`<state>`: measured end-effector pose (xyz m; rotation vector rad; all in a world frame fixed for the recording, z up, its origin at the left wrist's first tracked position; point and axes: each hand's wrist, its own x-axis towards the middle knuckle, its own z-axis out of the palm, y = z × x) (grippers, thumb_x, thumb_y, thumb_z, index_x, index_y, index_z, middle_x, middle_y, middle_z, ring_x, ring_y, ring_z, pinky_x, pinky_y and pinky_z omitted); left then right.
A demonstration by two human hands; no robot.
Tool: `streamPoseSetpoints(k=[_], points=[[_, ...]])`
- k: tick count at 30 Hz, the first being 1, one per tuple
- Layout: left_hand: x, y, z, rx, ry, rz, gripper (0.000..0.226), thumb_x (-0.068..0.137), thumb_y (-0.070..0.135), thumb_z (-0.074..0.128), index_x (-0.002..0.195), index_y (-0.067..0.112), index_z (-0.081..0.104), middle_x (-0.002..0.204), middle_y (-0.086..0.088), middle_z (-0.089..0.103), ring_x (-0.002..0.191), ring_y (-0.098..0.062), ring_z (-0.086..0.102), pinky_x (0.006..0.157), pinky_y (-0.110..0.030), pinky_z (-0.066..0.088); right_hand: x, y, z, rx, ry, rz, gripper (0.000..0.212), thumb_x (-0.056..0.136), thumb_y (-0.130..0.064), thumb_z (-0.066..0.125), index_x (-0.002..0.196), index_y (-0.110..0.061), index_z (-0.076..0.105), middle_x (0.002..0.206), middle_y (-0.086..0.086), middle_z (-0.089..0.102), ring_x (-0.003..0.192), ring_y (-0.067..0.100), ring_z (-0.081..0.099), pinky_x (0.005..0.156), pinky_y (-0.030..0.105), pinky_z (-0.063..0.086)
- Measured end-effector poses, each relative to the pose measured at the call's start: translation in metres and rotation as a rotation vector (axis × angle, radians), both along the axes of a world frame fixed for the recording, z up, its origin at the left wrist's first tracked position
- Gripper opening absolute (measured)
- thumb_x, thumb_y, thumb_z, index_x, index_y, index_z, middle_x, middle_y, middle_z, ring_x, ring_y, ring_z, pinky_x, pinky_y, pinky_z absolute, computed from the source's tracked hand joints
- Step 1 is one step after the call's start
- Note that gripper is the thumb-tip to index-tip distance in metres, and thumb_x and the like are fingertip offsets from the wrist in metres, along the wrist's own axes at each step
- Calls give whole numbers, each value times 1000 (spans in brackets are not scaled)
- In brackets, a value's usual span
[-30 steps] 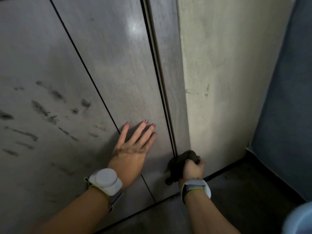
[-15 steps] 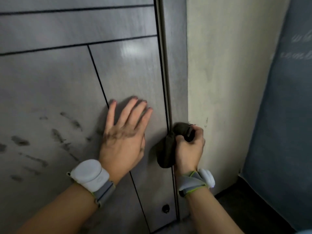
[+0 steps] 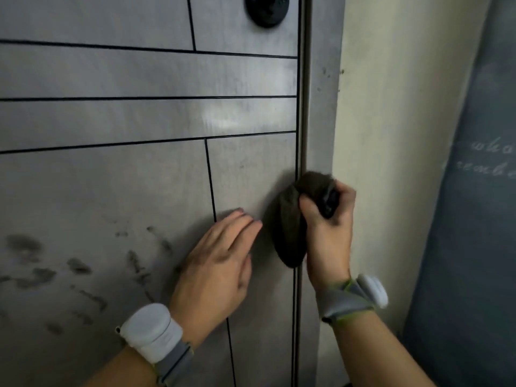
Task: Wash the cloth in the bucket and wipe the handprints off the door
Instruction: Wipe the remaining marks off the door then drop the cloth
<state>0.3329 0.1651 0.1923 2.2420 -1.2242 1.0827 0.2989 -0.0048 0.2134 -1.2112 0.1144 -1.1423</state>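
Note:
A grey panelled door with thin black grooves fills the left and middle. Dark smudged handprints mark its lower left. My left hand lies flat on the door, fingers together, just right of the smudges. My right hand grips a bunched dark cloth and holds it against the door's right edge, by the metal strip. The bucket is not in view.
A black round fitting sits at the top of the door. Right of the door frame is a cream wall, then a blue-grey surface with faint writing. Both wrists carry grey bands with white pods.
The view has risen up the door and the floor has left the frame. My right hand has carried the cloth up along the door's right edge. My left hand has stayed flat on the door.

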Motion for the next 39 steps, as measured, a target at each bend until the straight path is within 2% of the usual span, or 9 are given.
streamPoseSetpoints(k=[3, 7, 10, 14, 20, 25, 29, 32, 39], points=[[-12, 11, -18, -77, 229, -43, 49, 89, 35, 54, 137, 32, 44, 140, 15, 41, 121, -10, 51, 100, -32, 47, -3, 36, -47, -12, 66, 138, 35, 83, 4, 64, 106, -20, 52, 101, 3, 67, 93, 11, 65, 90, 38, 51], [-25, 30, -53, -188, 508, -105, 51, 79, 54, 53, 128, 45, 45, 136, 31, 35, 120, 5, 47, 99, -27, 48, -5, 71, -84, 170, 113, 324, 32, 83, -10, 69, 109, -21, 54, 107, 10, 67, 103, 26, 65, 91, 46, 53], [-29, 52, -83, -285, 545, -72, 62, 77, 33, 70, 128, 55, 43, 132, 33, 37, 117, 8, 47, 95, -18, 48, -5, 89, -96, 277, 58, 508, 37, 80, -22, 67, 114, -23, 56, 113, 10, 67, 105, 25, 66, 78, 34, 55], [-28, 70, -108, -479, 586, 63, 60, 80, 15, 71, 108, 62, 49, 108, 32, 54, 100, 10, 53, 83, -13, 48, -11, 105, -115, 202, 145, 569, 32, 82, -23, 67, 114, -21, 61, 116, 10, 67, 110, 26, 64, 87, 39, 54], [-23, 121, -90, -654, 518, 127, 33, 87, 16, 66, 103, 45, 63, 96, 18, 64, 86, 0, 61, 77, -21, 50, -14, 109, -104, 131, 144, 181, 26, 92, -5, 57, 113, -18, 63, 117, 7, 66, 114, 28, 60, 103, 54, 43], [-13, 111, -59, -762, 534, 158, 27, 84, 14, 66, 95, 36, 55, 87, 9, 65, 80, -12, 64, 75, -38, 55, -13, 145, -97, -297, 184, -22, 61, 81, -41, 63, 137, -41, 39, 137, -7, 40, 130, 8, 39, 112, 37, 33], [-21, 111, -65, -474, 332, 241, 28, 80, 14, 63, 88, 35, 46, 77, 15, 54, 71, 0, 51, 66, -24, 44, -2, 160, -121, -692, 315, -266, 85, 75, -45, 72, 146, -34, 27, 152, 2, 24, 131, 28, 31, 108, 43, 29], [-21, 125, -65, -322, 226, 281, 21, 80, 11, 61, 88, 29, 54, 93, 13, 56, 91, -12, 51, 77, -33, 46, 8, 149, -133, -793, 375, -455, 81, 77, -42, 72, 146, -31, 30, 151, 5, 28, 122, 34, 36, 102, 48, 33], [-14, 174, -64, -65, -68, 406, 40, 79, 22, 63, 120, 23, 62, 139, 0, 50, 137, -23, 38, 112, -51, 26, 37, 135, -141, -191, 360, -570, 68, 80, -20, 65, 140, -27, 33, 135, 14, 41, 119, 41, 36, 103, 57, 26]])
